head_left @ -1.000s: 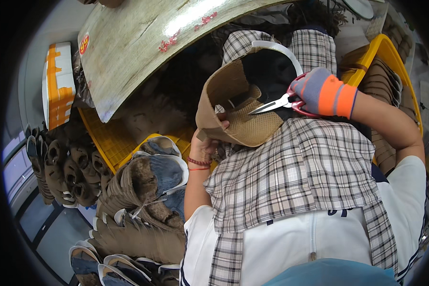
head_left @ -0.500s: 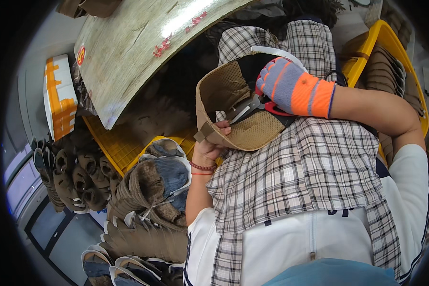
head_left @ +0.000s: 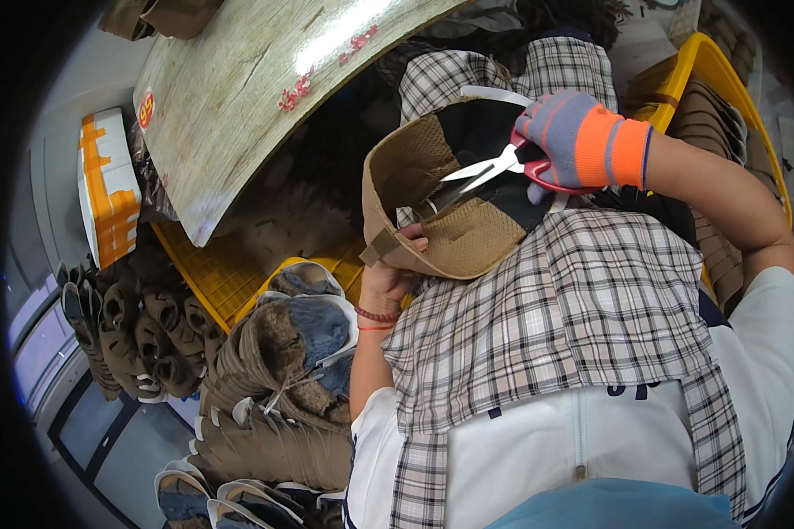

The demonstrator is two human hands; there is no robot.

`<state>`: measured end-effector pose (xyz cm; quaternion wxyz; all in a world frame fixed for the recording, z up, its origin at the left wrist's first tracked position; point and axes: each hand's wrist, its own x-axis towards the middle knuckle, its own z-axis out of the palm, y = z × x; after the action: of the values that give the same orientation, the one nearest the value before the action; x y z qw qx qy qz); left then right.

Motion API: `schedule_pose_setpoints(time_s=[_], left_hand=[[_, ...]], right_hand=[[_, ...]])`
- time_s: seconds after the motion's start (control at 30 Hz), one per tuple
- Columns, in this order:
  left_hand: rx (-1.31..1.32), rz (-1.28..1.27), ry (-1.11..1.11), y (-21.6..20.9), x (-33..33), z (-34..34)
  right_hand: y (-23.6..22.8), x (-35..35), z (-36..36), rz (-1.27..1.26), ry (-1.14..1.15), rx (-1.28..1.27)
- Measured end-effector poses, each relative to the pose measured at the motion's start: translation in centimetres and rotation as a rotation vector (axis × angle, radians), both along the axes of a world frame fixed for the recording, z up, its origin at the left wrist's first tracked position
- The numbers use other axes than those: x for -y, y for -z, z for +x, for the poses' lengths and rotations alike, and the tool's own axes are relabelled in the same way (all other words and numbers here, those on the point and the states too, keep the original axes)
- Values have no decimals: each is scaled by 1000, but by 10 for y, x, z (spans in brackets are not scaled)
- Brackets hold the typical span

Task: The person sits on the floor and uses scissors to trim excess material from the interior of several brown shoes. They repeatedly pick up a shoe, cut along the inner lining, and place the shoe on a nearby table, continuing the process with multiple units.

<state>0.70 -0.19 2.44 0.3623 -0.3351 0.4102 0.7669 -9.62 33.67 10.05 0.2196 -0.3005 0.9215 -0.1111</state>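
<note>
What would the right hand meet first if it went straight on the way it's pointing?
The right hand points its open scissors leftward, so their tips would probably first meet the inner wall of the brown textured piece, though depth is hard to judge here.

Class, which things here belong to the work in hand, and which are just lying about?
In the work:
scissors, in gloved right hand
brown-black piece, in bare left hand

Apparently lying about:
orange-white box
yellow crate at right
stacked brown pieces, possibly related
</note>
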Motion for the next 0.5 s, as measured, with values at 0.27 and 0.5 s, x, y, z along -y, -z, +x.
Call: schedule_pose_setpoints(time_s=[0.27, 0.5], left_hand=[[-65, -3, -58, 4, -6, 10], [-25, 56, -68, 7, -5, 9]], right_hand=[[4, -2, 0, 49, -103, 171], [4, 17, -4, 129, -145, 319]])
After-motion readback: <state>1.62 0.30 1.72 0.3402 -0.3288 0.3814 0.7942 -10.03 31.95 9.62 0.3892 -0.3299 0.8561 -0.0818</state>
